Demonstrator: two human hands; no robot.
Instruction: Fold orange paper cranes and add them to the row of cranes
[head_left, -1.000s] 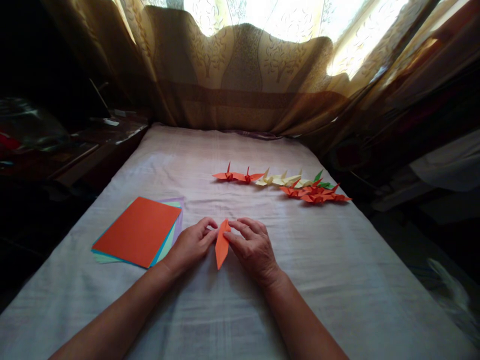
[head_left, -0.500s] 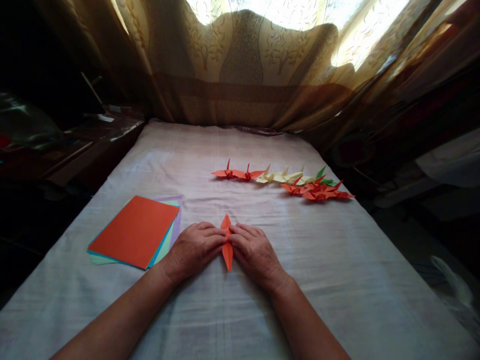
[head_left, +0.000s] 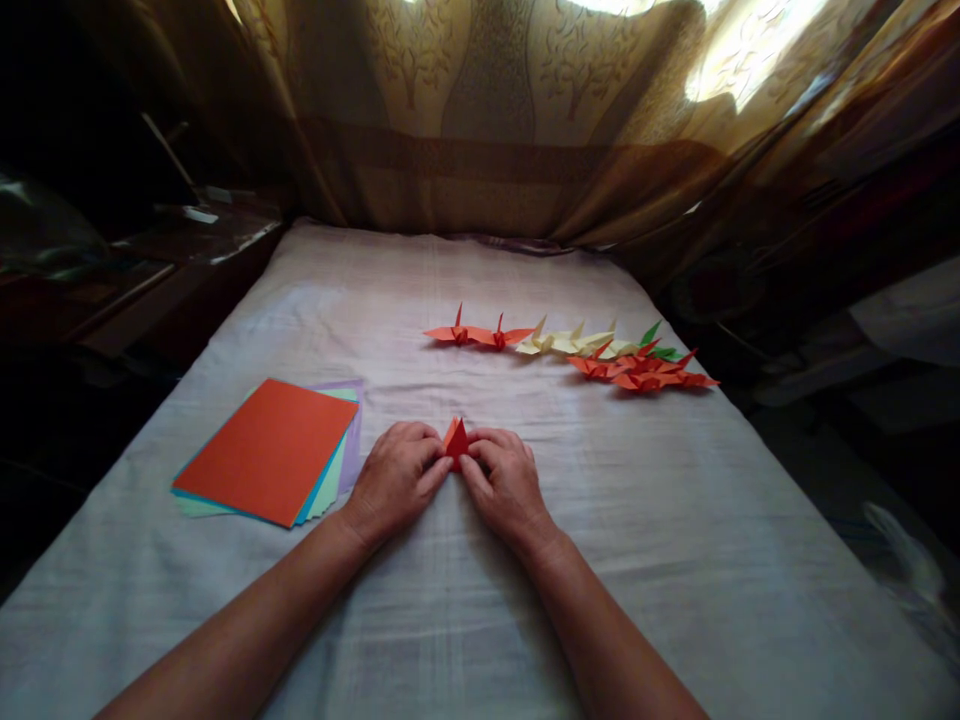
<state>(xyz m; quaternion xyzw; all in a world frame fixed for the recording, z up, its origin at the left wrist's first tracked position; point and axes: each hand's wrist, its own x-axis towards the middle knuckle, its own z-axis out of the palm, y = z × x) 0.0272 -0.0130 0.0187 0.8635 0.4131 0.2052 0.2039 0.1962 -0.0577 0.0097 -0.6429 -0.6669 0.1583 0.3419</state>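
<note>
Orange folded paper piece point(head_left: 455, 440), a long upright sliver half a second ago, now shortened to a small peak; pinched between left hand point(head_left: 395, 482) and right hand point(head_left: 507, 486) on white cloth point(head_left: 675, 520), folding advanced.

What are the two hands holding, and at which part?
Both the left hand and right hand pinch the small folded orange paper piece at its lower edges, fingertips pressing from either side.
</note>
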